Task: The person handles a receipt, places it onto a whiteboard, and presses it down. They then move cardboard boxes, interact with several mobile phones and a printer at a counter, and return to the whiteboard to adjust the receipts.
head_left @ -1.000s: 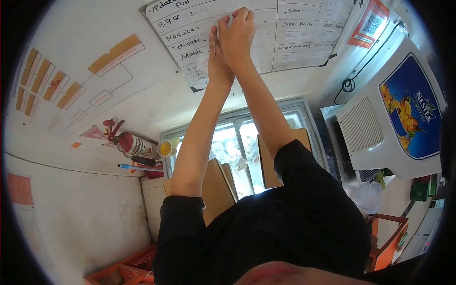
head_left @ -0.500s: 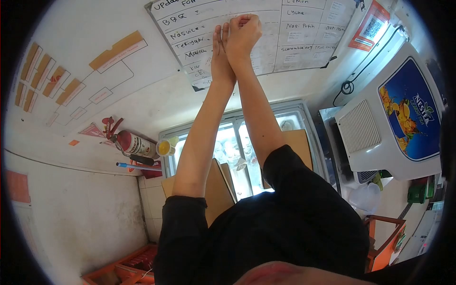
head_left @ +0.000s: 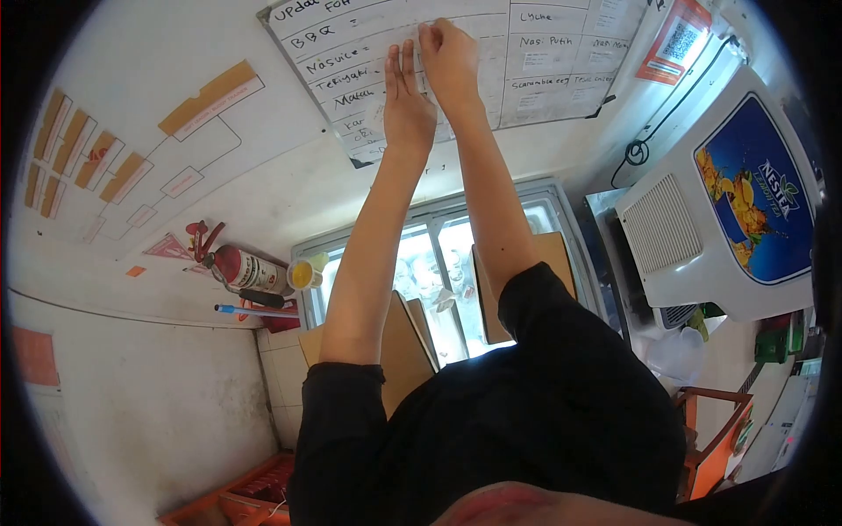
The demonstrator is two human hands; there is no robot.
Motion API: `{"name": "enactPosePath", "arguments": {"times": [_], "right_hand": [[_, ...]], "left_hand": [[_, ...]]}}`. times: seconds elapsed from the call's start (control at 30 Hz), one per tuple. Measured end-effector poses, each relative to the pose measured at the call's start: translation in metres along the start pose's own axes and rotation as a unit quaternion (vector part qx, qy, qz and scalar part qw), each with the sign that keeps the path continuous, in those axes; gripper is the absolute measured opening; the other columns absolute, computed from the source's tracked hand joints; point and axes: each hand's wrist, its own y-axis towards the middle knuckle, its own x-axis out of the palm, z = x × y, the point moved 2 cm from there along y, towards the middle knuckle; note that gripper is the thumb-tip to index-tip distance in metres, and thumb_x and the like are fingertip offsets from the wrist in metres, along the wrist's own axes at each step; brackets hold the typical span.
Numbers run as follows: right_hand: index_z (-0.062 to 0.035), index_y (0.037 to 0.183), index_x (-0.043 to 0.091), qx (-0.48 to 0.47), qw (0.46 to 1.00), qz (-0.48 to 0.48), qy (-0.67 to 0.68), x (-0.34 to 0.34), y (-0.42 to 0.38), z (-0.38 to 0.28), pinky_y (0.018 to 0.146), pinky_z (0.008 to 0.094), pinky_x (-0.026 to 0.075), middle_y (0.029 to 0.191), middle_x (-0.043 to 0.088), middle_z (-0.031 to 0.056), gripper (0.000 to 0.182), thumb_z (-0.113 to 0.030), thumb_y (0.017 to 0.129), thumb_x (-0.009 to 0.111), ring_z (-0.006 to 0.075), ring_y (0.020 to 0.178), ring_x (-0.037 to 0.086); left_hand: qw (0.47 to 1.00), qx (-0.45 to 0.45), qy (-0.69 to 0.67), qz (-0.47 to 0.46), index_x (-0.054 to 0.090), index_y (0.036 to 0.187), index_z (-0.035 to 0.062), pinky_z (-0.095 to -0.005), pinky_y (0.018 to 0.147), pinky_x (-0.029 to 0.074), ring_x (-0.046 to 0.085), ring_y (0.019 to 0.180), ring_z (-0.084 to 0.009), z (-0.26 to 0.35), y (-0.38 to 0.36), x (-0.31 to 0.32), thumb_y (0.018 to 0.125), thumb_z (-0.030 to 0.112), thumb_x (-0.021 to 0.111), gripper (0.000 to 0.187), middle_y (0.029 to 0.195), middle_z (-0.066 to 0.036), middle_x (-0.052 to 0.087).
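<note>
Whiteboard (head_left: 544, 61) on the wall, ruled into rows and columns with handwritten entries such as "BBQ", "Nasuice", "Teriyaki" and "Lychee", fills the top of the head view and tilts slightly. Both bare arms reach up to it from black sleeves. Left hand (head_left: 405, 101) lies flat and open against the board's left column, fingers (head_left: 396, 66) straight and together, holding nothing. Right hand (head_left: 449, 57) sits just beside it, touching the board near the row lines; its grip is curled closed with the fingertips bunched at the surface, and whether anything is pinched inside cannot be told. The 2 hands nearly touch at the thumb side. Below the board stands a glass-door fridge (head_left: 438, 263), lit inside, with brown cardboard pieces (head_left: 403, 342) leaning in front of it. Red fire extinguisher (head_left: 246, 267) hangs on the wall to the left, near a yellow-lidded cup (head_left: 304, 274). White drink dispenser (head_left: 728, 210) with a blue printed panel stands to the right.
</note>
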Motion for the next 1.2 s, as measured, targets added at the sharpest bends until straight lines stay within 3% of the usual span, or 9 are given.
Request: {"name": "enactPosePath", "arguments": {"times": [0.27, 0.33, 0.43, 0.47, 0.53, 0.67, 0.73, 0.97, 1.2], "right_hand": [[0.0036, 0.069, 0.059, 0.028, 0.998, -0.017, 0.059, -0.013, 0.005, 0.008, 0.052, 0.0351, 0.042, 0.056, 0.054, 0.0153, 0.026, -0.019, 0.080, 0.068, 0.0250, 0.049, 0.050], [0.0040, 0.069, 0.059, 0.032, 0.997, -0.014, 0.064, -0.014, 0.002, 0.008, 0.052, 0.0340, 0.042, 0.055, 0.053, 0.0147, 0.025, -0.018, 0.079, 0.067, 0.0228, 0.048, 0.047], [0.0034, 0.068, 0.062, 0.002, 0.999, 0.044, 0.006, -0.030, -0.005, 0.017, 0.055, 0.0399, 0.046, 0.062, 0.060, 0.0191, 0.023, -0.017, 0.078, 0.066, 0.0341, 0.054, 0.058], [0.0032, 0.067, 0.062, 0.039, 0.998, 0.058, 0.002, -0.048, -0.007, 0.028, 0.055, 0.0403, 0.046, 0.062, 0.061, 0.0189, 0.027, -0.020, 0.080, 0.068, 0.0345, 0.055, 0.060], [0.0029, 0.067, 0.062, 0.076, 0.995, 0.069, -0.005, -0.065, -0.010, 0.040, 0.055, 0.0408, 0.047, 0.063, 0.062, 0.0187, 0.031, -0.024, 0.081, 0.069, 0.0348, 0.056, 0.061], [-0.0005, 0.071, 0.066, 0.033, 0.995, -0.057, -0.078, -0.060, -0.005, 0.026, 0.057, 0.0376, 0.050, 0.063, 0.065, 0.0133, 0.041, -0.038, 0.087, 0.068, 0.0312, 0.059, 0.065], [-0.0014, 0.074, 0.067, 0.023, 0.993, -0.067, -0.099, -0.046, 0.002, 0.010, 0.058, 0.0337, 0.049, 0.061, 0.065, 0.0085, 0.039, -0.037, 0.089, 0.067, 0.0273, 0.057, 0.064], [-0.0049, 0.078, 0.071, -0.008, 0.988, -0.154, 0.013, -0.022, 0.029, 0.025, 0.062, 0.0395, 0.052, 0.066, 0.065, 0.0147, 0.031, -0.034, 0.087, 0.064, 0.0321, 0.064, 0.066], [-0.0017, 0.072, 0.066, 0.009, 0.986, -0.161, 0.044, -0.035, 0.022, 0.040, 0.053, 0.0337, 0.044, 0.056, 0.057, 0.0094, 0.025, -0.024, 0.083, 0.069, 0.0219, 0.049, 0.051]], "left_hand": [[1.000, -0.009, 0.015, -0.015, 0.019, 0.148, -0.0099, -0.0341, 0.124, 0.006, 0.007, 0.150, -0.0285, 0.003, 0.000, -0.013, 0.080, -0.004, 0.047, 0.074, 0.161, -0.010, 0.017], [0.984, 0.065, 0.162, -0.018, 0.049, 0.124, -0.0210, -0.0461, 0.122, 0.012, 0.008, 0.148, -0.0420, -0.001, 0.002, -0.008, 0.082, -0.001, 0.049, 0.046, 0.160, -0.023, 0.011], [0.971, 0.056, 0.222, -0.071, 0.064, 0.105, -0.0155, -0.0500, 0.121, 0.012, 0.006, 0.147, -0.0461, 0.002, 0.003, -0.005, 0.081, 0.000, 0.052, 0.031, 0.159, -0.027, 0.009], [0.971, 0.054, 0.222, -0.071, 0.064, 0.105, -0.0155, -0.0500, 0.121, 0.012, 0.006, 0.147, -0.0461, 0.006, 0.003, -0.007, 0.081, 0.000, 0.052, 0.031, 0.159, -0.027, 0.009], [0.965, 0.005, 0.226, -0.134, 0.032, 0.137, -0.0195, -0.0413, 0.124, 0.005, 0.011, 0.148, -0.0374, 0.016, 0.005, -0.015, 0.082, 0.002, 0.050, 0.062, 0.159, -0.019, 0.016], [0.975, 0.021, 0.214, -0.063, 0.032, 0.138, -0.0194, -0.0433, 0.123, 0.005, 0.011, 0.147, -0.0407, 0.012, 0.002, 0.001, 0.083, 0.004, 0.050, 0.062, 0.159, -0.022, 0.016], [0.970, 0.050, 0.238, -0.032, 0.051, 0.124, -0.0198, -0.0523, 0.120, 0.009, 0.007, 0.145, -0.0500, 0.012, 0.003, 0.002, 0.086, 0.006, 0.052, 0.046, 0.157, -0.032, 0.010], [0.973, 0.039, 0.207, -0.094, 0.036, 0.135, -0.0207, -0.0500, 0.121, 0.008, 0.008, 0.145, -0.0488, 0.009, 0.003, -0.004, 0.085, 0.005, 0.051, 0.058, 0.157, -0.028, 0.013], [0.993, 0.018, 0.110, -0.036, 0.029, 0.141, -0.0168, -0.0399, 0.124, 0.003, 0.008, 0.149, -0.0327, 0.005, 0.004, 0.000, 0.081, 0.000, 0.049, 0.065, 0.161, -0.015, 0.013]]}}
